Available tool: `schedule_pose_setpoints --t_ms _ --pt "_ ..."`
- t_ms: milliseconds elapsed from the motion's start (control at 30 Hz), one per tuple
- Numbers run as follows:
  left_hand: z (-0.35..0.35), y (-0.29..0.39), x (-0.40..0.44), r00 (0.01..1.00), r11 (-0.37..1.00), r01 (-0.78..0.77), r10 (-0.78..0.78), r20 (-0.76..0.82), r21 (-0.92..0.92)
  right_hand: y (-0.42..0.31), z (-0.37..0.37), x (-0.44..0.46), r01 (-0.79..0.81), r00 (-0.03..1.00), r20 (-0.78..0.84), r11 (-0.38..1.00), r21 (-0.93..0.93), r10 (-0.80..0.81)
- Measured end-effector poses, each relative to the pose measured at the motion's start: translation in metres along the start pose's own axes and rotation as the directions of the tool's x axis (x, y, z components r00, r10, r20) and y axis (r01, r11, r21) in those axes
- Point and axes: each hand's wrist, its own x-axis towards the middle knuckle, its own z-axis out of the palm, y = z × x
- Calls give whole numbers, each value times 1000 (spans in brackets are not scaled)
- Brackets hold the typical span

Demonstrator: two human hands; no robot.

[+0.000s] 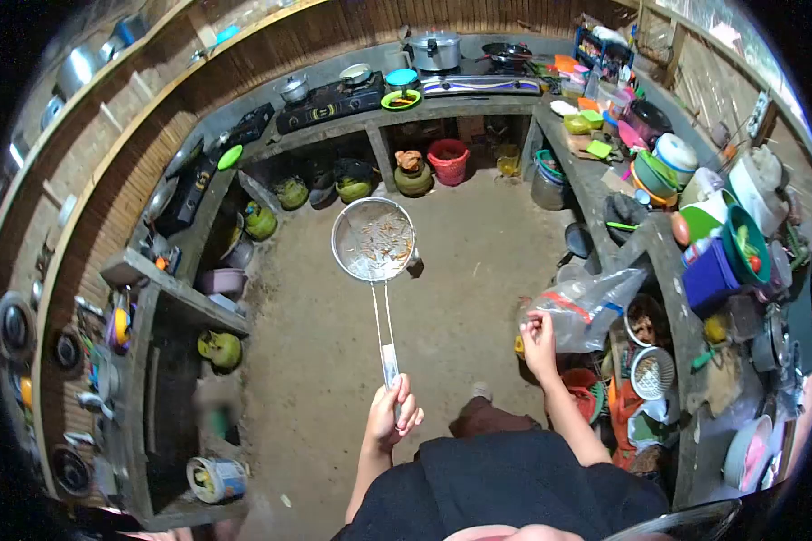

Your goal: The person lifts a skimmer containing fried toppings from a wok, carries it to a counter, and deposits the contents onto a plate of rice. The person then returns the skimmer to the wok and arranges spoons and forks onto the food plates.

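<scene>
- Left hand has fingers clamped round the handle end of the strainer — basket's out over the floor, probably held level so the small bits don't spill.
- Right hand is curled by the clear plastic bag — can't tell if it's pinching it or just in front.

Daylight upper R, fisheye warp, blk corners
</scene>
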Motion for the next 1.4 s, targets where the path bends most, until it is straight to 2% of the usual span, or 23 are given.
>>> schedule_pose_setpoints --t_ms 133,167,233,367,467,567,600,633,700,733,800,833,900,967,1067,1133,1167,1233,1300,1400 --pt "-1 42 85 1000 1000 7 -7 -12 2 -38 52 97 43 996 73 999 -1 -43" --pt "1 50 102 1000 1000 4 -4 -20 12 -34 64 118 -25 993 116 997 71 16" --pt "1 67 140 1000 1000 8 -7 -28 15 -34 88 160 23 990 134 997 79 -33" --pt "-10 103 241 999 999 48 -48 25 -19 -27 130 237 5 990 137 988 153 -27" --pt "-31 129 317 990 994 110 -108 94 -22 -12 149 290 -49 986 164 995 82 35" --pt "-41 171 400 978 988 150 -146 150 -17 18 170 346 -56 991 126 998 21 53" --pt "-41 183 425 975 987 160 -159 156 5 3 175 363 -136 984 114 990 -37 139" --pt "-40 195 450 968 984 176 -174 180 6 4 180 381 -153 982 111 988 -12 153" --pt "-38 217 503 956 981 192 -191 223 19 -5 192 420 -108 990 82 993 -52 112" --pt "-35 227 530 949 978 209 -209 235 28 -3 194 439 -116 991 60 992 -52 119" --pt "-28 245 582 913 960 278 -273 303 28 3 199 470 -122 992 -2 990 64 123" --pt "-25 252 607 901 951 304 -306 306 57 -1 199 485 -119 991 -50 991 60 122" --pt "-16 259 659 819 904 426 -368 440 -36 6 191 511 -151 980 -117 986 66 158" --pt "-3 263 708 784 874 485 -417 461 -35 36 179 537 -158 963 -200 980 120 180" --pt "21 255 782 750 829 556 -472 464 -56 84 151 582 -163 949 -241 972 169 201" --pt "30 251 832 700 786 610 -475 533 -100 108 132 618 -189 949 -238 977 104 209" --pt "40 253 855 698 789 609 -485 527 -82 118 121 638 -178 947 -242 972 151 211" --pt "56 252 893 707 762 627 -472 526 -160 118 102 686 -170 946 -248 972 165 207" --pt "66 247 934 711 761 631 -487 507 -153 127 85 736 -161 952 -248 983 92 179" --pt "86 243 988 710 715 655 -475 520 -243 119 68 807 -118 967 -216 989 86 134"
